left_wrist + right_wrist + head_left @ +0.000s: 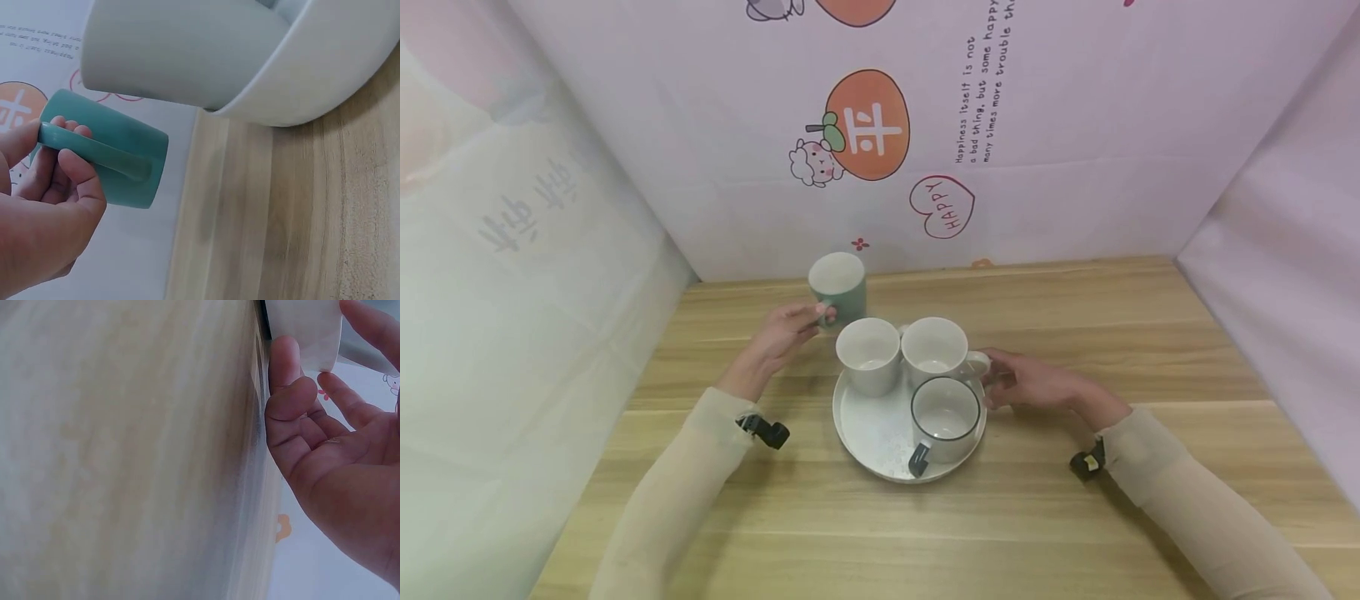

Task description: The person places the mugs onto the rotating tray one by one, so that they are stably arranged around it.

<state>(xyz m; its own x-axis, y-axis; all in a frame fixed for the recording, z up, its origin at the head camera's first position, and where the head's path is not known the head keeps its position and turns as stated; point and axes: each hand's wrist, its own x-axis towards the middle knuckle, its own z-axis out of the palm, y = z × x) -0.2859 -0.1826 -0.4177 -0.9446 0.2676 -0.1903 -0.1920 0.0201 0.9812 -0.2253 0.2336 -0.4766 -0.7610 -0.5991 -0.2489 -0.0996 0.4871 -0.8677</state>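
My left hand (pixel 790 329) pinches the handle of a green mug (pixel 119 150), with the thumb on top and fingertips behind it. In the left wrist view that mug hangs above the tabletop, slightly tilted. A round white tray (pixel 876 446) carries two plain white mugs, the left one (pixel 871 358) and the right one (pixel 934 346). A white mug with a black rim and black handle (pixel 945 429) stands at the tray's front right. My right hand (pixel 1026 379) is at the tray's right side by the right mug's handle, fingers loosely bent; a firm hold is not visible.
The wooden table (pixel 880 542) ends at a printed white cloth wall (pixel 737 167) behind the mugs. More cloth hangs along the left (pixel 512 333) and right sides. Bare wood lies in front of the tray.
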